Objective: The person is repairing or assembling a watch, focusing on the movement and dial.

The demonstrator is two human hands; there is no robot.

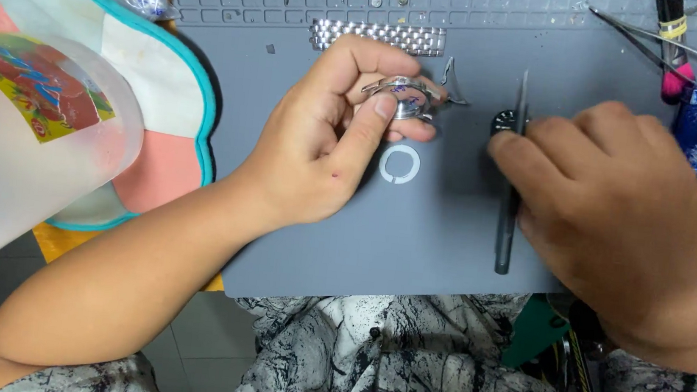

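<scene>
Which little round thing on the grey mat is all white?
The white ring, lying flat below the left hand. The small round part by the right hand is dark.

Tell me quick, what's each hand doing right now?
Left hand: closed on a small round metal watch case.
Right hand: fingers down on a dark slim tool lying on the grey mat.

Both forearms are bare to the elbow, with no watch, ring or glove on the left hand [332, 147] or the right hand [612, 204]; the clothing below is marbled black-and-white fabric with a small dark button
</scene>
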